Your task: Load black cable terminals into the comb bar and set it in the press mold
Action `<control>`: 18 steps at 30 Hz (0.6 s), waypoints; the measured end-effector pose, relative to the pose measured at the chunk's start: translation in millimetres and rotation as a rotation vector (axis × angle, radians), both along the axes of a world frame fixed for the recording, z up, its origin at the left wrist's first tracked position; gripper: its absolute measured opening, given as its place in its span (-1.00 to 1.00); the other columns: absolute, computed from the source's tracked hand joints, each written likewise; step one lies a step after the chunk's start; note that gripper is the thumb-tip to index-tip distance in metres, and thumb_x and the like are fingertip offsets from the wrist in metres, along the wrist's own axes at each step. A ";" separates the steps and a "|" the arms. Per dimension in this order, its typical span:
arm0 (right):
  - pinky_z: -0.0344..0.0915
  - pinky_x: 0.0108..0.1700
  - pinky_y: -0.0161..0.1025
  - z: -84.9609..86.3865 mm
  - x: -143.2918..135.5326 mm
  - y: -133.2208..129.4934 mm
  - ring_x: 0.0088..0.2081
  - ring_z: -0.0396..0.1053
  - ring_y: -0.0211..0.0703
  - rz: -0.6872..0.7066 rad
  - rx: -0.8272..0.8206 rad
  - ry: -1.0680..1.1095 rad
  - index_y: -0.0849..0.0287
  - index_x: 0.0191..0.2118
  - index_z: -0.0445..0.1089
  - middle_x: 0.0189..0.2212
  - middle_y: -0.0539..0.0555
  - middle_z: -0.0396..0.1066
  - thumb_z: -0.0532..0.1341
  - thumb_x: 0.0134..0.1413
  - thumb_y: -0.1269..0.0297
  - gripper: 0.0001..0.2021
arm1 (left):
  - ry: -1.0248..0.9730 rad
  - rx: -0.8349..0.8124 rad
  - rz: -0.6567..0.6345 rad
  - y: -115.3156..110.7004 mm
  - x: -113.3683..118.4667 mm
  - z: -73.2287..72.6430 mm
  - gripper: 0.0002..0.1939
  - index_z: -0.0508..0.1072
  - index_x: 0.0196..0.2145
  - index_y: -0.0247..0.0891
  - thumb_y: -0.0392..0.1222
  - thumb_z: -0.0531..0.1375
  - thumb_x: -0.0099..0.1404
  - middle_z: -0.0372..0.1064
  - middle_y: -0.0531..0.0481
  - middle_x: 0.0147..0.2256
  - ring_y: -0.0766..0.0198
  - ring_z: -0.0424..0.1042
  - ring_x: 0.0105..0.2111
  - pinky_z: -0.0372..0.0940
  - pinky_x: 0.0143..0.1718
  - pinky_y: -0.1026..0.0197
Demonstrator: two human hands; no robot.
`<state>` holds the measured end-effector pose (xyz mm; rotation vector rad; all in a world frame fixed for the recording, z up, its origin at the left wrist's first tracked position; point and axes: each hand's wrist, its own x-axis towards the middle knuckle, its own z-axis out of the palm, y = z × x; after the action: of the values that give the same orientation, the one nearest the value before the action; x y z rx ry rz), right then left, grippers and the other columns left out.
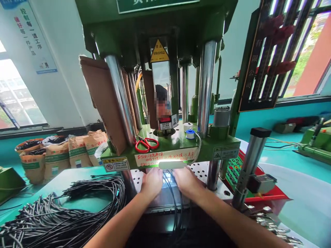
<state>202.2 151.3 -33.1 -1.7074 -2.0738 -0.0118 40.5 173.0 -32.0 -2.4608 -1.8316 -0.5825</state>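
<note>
Both my arms reach forward under the front edge of a green press (pixel 181 148). My left hand (pixel 152 181) is at the left side of a metal mould plate (pixel 165 198), its fingertips hidden by glare and the press edge. On the plate's right side is my right hand (pixel 184 181), its fingers likewise hard to make out. Between the hands, black cables (pixel 174 198) run from the plate down toward me. A lit white lamp (pixel 172 164) hangs just above the hands.
Bundles of black cables (pixel 103 193) cover the table at left. Red-handled scissors (pixel 147 145) and a blue tape roll (pixel 190 134) lie on the press ledge. A metal post (pixel 248 165), red control box (pixel 271 203) and metal parts (pixel 274 227) stand at right. Paper sacks (pixel 59 158) are behind.
</note>
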 end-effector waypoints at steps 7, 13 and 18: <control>0.24 0.00 -0.09 15.3 -40.9 -11.2 -0.06 0.36 0.03 0.048 0.015 -0.214 0.35 -0.09 0.42 -0.15 0.27 0.45 0.07 0.19 0.49 -0.75 | 0.014 -0.017 -0.192 -20.1 -4.7 4.3 -0.54 0.31 0.10 -0.30 -0.33 -0.08 0.27 0.28 -0.16 0.13 0.14 0.20 0.15 0.05 0.18 0.04; 0.36 -0.11 -0.08 22.7 -52.5 -3.2 -0.22 0.45 -0.15 -0.011 -0.076 -0.298 0.30 -0.22 0.43 -0.27 0.09 0.49 0.14 0.24 0.34 -0.84 | 0.015 -0.046 -0.278 -11.6 -22.6 3.9 -0.47 0.26 0.13 -0.24 -0.33 -0.05 0.18 0.25 -0.11 0.15 0.18 0.22 0.14 0.10 0.15 0.08; 0.39 -0.12 -0.09 20.9 -67.2 0.8 -0.22 0.46 -0.15 -0.074 -0.123 -0.283 0.31 -0.22 0.43 -0.26 0.09 0.49 0.16 0.23 0.30 -0.83 | -0.003 -0.057 -0.276 -4.4 -22.0 -3.4 -0.51 0.25 0.09 -0.33 -0.34 -0.06 0.19 0.32 -0.21 0.06 0.16 0.26 0.10 0.10 0.16 0.11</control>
<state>135.0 152.1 -12.3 -1.9526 -2.2507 -0.1606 18.5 168.5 -35.4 -2.7746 -1.5391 -0.5495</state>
